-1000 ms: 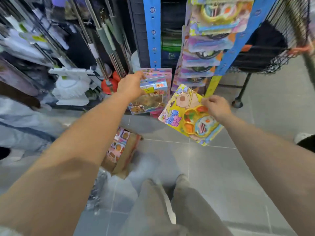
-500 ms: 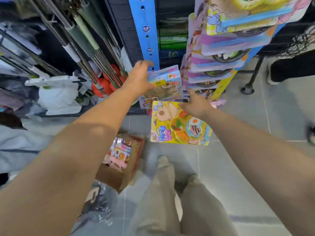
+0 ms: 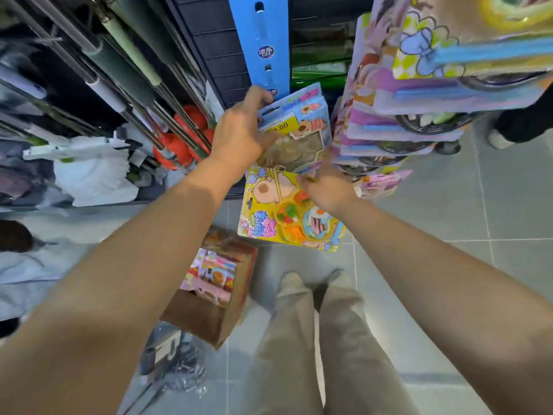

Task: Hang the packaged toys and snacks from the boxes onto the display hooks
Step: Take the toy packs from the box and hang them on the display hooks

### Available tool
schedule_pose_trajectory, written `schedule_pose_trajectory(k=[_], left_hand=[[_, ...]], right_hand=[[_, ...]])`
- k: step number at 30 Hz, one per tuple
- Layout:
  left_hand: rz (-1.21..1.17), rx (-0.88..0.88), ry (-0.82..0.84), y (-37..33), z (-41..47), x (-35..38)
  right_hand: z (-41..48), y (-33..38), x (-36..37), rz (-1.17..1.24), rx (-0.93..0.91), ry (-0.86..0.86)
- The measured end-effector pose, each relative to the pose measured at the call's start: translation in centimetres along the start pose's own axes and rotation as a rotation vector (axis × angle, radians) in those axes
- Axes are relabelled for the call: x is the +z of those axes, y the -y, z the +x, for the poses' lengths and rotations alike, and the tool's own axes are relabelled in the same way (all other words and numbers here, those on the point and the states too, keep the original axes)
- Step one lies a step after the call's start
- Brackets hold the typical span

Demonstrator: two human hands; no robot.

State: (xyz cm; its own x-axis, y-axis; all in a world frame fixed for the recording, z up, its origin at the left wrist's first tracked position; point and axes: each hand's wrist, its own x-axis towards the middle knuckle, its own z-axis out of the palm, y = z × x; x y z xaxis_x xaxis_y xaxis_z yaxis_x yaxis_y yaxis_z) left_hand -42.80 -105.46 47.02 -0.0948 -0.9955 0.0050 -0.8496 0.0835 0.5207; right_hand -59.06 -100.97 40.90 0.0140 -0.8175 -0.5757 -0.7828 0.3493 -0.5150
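nearest, at 6 o'clock, my legs in beige trousers stand on the grey tile floor. just to their left, at about 7 o'clock, an open cardboard box sits on the floor with pink packaged toys showing in its top, and crumpled clear plastic lies in front of it. above the box, close to the middle, my right hand pinches the upper right edge of a yellow toy pack, fingers curled on the card, so the pack hangs flat and a little tilted in the air. right above it, at 12 o'clock, my left hand is curled round the top left corner of a blue toy pack with a yellow price sticker; the two packs overlap at their edges. behind that rises a blue upright strip. at 2 o'clock a thick stack of hung packs fans out, and at 10 o'clock mop handles lean in a row.
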Motion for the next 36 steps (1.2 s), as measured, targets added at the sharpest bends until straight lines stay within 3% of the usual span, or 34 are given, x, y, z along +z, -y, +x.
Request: schedule_pose_trajectory(k=[3,6,11,19,29,36], left_hand=[[0.086,0.078,-0.029,0.2,0.3,-0.2],[0.147,0.129,-0.057,0.2,0.0,0.1],[0.027,0.108,-0.062,0.2,0.0,1.1],[0.083,0.24,-0.167,1.4,0.4,1.8],[0.164,0.237,-0.265,2.3,0.9,3.5],[0.233,0.358,-0.407,3.7,0.3,5.6]], right_hand=[[0.5,0.1,0.9,0.011,0.033,-0.015],[1.1,0.0,1.1,0.098,0.114,0.076],[2.8,-1.0,1.2,0.3,0.148,0.252],[4.5,-1.7,2.8,0.648,0.25,0.408],[6.1,-2.8,5.7,1.003,0.311,0.457],[6.5,-4.2,6.0,0.984,0.286,0.469]])
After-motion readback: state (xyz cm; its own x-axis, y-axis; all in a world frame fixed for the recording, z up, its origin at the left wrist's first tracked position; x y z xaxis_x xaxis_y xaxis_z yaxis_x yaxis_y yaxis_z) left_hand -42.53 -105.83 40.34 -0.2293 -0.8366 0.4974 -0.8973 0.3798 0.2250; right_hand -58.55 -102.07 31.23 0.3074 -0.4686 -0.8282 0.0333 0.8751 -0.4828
